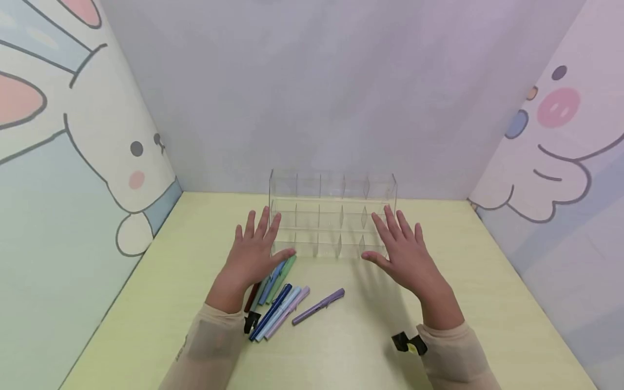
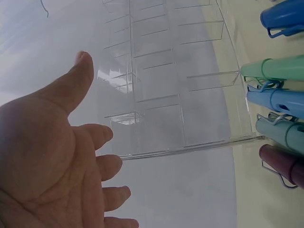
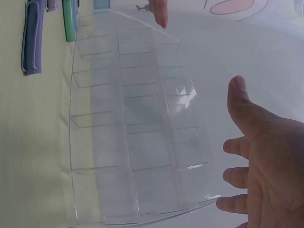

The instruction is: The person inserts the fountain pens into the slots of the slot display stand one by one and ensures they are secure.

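Both hands hover above the table, fingers spread and holding nothing. My left hand (image 1: 251,254) is over the front left of a clear, tiered organizer (image 1: 331,219) divided into small compartments; in the left wrist view its palm (image 2: 42,161) shows beside that organizer. Across from it, my right hand (image 1: 409,260) is by the organizer's right side. Several capped pens lie beneath and beside the left hand, among them a green pen (image 1: 281,279), a dark blue pen (image 1: 270,313), a light blue pen (image 1: 279,314) and a pink-lilac pen (image 1: 288,314). One purple pen (image 1: 318,306) lies apart, nearer the middle.
The pale yellow table (image 1: 492,303) meets a plain grey back panel (image 1: 331,92) behind the organizer. Side panels with a cartoon rabbit (image 1: 112,135) and a pink-nosed figure (image 1: 560,146) stand left and right. Black clips (image 1: 409,343) sit at the sleeve cuffs.
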`<state>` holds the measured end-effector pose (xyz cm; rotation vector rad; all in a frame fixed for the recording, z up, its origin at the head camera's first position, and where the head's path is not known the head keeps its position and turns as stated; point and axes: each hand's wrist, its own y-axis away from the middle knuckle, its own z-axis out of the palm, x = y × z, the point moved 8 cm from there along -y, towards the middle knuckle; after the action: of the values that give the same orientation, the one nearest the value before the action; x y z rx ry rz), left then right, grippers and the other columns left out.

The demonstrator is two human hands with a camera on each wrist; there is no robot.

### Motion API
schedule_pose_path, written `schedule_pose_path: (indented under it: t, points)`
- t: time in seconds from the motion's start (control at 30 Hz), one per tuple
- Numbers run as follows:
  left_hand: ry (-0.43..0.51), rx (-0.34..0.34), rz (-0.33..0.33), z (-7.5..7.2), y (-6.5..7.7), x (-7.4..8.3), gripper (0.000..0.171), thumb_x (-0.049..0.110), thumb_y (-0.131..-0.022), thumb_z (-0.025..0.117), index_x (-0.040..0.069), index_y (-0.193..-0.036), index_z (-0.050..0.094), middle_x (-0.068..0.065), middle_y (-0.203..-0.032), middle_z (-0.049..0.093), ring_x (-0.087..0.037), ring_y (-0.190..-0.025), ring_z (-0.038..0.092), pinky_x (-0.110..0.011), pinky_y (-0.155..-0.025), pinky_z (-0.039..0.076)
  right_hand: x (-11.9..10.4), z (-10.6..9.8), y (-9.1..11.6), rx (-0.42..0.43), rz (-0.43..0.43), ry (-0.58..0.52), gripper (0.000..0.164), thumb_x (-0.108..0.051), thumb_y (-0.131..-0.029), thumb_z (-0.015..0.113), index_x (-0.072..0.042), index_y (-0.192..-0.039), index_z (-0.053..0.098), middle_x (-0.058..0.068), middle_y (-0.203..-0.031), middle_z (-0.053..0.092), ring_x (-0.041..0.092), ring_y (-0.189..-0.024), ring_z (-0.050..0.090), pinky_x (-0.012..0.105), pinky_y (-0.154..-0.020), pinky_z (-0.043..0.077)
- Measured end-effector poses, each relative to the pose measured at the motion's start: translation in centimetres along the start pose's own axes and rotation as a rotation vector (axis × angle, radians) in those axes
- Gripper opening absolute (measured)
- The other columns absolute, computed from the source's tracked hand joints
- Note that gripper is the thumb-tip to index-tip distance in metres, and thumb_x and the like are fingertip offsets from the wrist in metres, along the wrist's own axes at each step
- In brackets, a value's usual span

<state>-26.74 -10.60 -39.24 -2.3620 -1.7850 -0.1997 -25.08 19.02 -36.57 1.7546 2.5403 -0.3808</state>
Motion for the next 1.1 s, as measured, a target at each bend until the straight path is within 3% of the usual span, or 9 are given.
schedule_pose_path:
  t: [0.3,0.4,0.5,0.63,0.73,0.87,1.0,1.1]
  points:
    - [0.043,0.035,-0.004,-0.1,-0.5,-1.7,0.097,0.075,-0.091,0.037,0.021,-0.159,-0.005,-0.009,-0.166,-0.009,-0.037,-0.151,-0.011,-0.068,-0.117,0.008,-0.1,0.2,-0.3,0.001,-0.01,-0.008,0.093,-0.068,-0.09,0.051,-0.023,-0.16,0.009,0.01,-0.166,-0.003,0.037,-0.152,-0.002,0.071,-0.115,0.004]
    - [0.206,0.036,-0.031,-0.3,-0.8,-3.3,0.098,0.076,-0.09,0.037,0.024,-0.157,-0.013,-0.004,-0.165,-0.015,-0.033,-0.151,-0.013,-0.067,-0.117,0.012,-0.2,0.0,-0.3,0.01,-0.014,-0.013,0.094,-0.067,-0.09,0.053,-0.023,-0.16,0.008,0.011,-0.166,-0.001,0.037,-0.152,-0.002,0.07,-0.115,0.005]
    - [0.472,0.02,-0.072,0.0,-1.2,-5.3,0.098,0.074,-0.09,0.041,0.031,-0.155,-0.018,0.004,-0.164,-0.016,-0.03,-0.152,-0.007,-0.065,-0.118,0.014,-0.2,-0.6,-0.4,0.035,-0.022,-0.023,0.095,-0.065,-0.09,0.055,-0.022,-0.16,0.008,0.011,-0.166,0.0,0.037,-0.152,0.002,0.069,-0.116,0.008]
    - [0.802,-0.018,-0.117,1.3,-1.9,-7.6,0.095,0.069,-0.092,0.048,0.038,-0.154,-0.018,0.01,-0.164,-0.01,-0.03,-0.153,0.006,-0.063,-0.119,0.013,0.1,-1.4,-0.5,0.066,-0.03,-0.051,0.095,-0.063,-0.09,0.058,-0.021,-0.16,0.011,0.011,-0.166,0.003,0.037,-0.152,0.007,0.067,-0.117,0.011]
    - [0.965,-0.049,-0.139,2.5,-2.5,-8.7,0.094,0.065,-0.092,0.052,0.04,-0.155,-0.014,0.01,-0.165,-0.005,-0.027,-0.152,0.011,-0.06,-0.12,0.014,0.5,-1.6,-0.6,0.072,-0.022,-0.082,0.095,-0.062,-0.089,0.059,-0.022,-0.16,0.011,0.009,-0.166,0.006,0.036,-0.152,0.009,0.065,-0.118,0.013]
    - [1.093,-0.12,-0.142,4.1,-3.3,-8.8,0.093,0.06,-0.092,0.057,0.038,-0.157,-0.006,0.002,-0.166,0.004,-0.028,-0.15,0.023,-0.056,-0.119,0.021,1.0,-1.9,-0.5,0.075,-0.003,-0.151,0.093,-0.059,-0.09,0.061,-0.023,-0.16,0.011,0.011,-0.164,0.019,0.036,-0.149,0.023,0.061,-0.116,0.024]
    - [1.144,-0.157,-0.129,5.0,-4.2,-8.4,0.09,0.056,-0.092,0.061,0.036,-0.158,0.003,-0.001,-0.165,0.011,-0.029,-0.144,0.035,-0.053,-0.117,0.03,1.1,-2.0,0.0,0.058,0.023,-0.227,0.085,-0.056,-0.093,0.059,-0.026,-0.159,0.015,0.013,-0.154,0.041,0.038,-0.137,0.043,0.061,-0.103,0.041]
    - [1.152,-0.152,-0.123,5.1,-4.6,-8.1,0.088,0.053,-0.092,0.062,0.038,-0.158,0.007,-0.002,-0.165,0.014,-0.029,-0.142,0.038,-0.052,-0.114,0.035,0.9,-2.0,0.1,0.043,0.017,-0.268,0.076,-0.053,-0.094,0.059,-0.026,-0.157,0.025,0.01,-0.145,0.053,0.037,-0.126,0.055,0.059,-0.095,0.047]
